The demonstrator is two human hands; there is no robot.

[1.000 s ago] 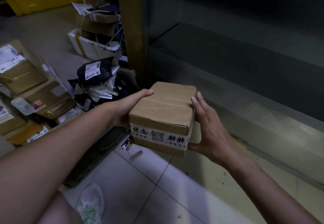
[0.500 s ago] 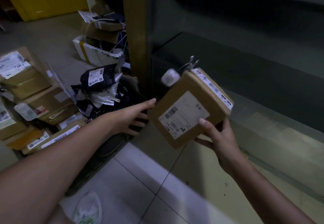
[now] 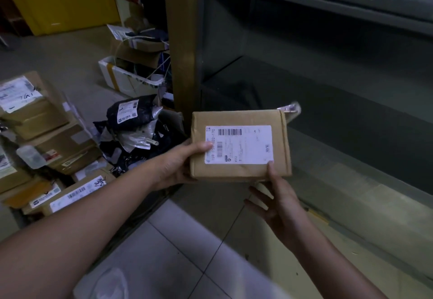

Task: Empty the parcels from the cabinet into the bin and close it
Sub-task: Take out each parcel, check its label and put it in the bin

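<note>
From the head view, a brown cardboard parcel [image 3: 240, 146] is held in the air, label [image 3: 253, 151] up, just in front of the grey cabinet [image 3: 304, 83]. The left hand [image 3: 178, 165] grips its left edge, thumb on the label. The right hand [image 3: 278, 207] lies open below the near right corner, fingers spread and thumb tip touching the box. The parcel looks to be mid-carry from cabinet to bin. The next move probably swings it left toward the heap of parcels [image 3: 46, 134] and black mailer bags [image 3: 131, 113], but the bin itself I cannot make out.
</note>
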